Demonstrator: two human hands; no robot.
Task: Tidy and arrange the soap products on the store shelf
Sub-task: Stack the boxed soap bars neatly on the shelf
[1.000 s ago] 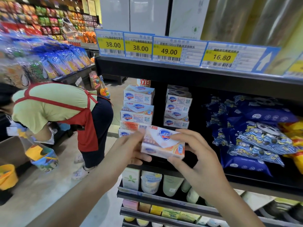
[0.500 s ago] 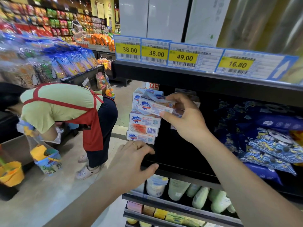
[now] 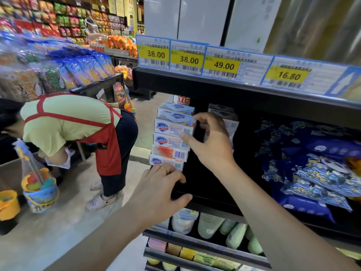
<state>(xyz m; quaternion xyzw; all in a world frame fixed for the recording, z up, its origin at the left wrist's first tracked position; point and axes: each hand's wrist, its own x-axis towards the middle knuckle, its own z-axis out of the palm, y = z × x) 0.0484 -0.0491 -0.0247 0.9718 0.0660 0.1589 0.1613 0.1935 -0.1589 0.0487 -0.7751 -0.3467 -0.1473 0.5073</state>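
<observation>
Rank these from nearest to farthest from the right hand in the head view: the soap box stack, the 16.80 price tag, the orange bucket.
1. Soap box stack: touching the right hand, on its left side.
2. 16.80 price tag: on the shelf edge above, to the right.
3. Orange bucket: on the floor, far left.

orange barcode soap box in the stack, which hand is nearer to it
Right. The right hand sits just beside the orange barcode box, thumb at the box above. The left hand rests lower, on the shelf edge.
</observation>
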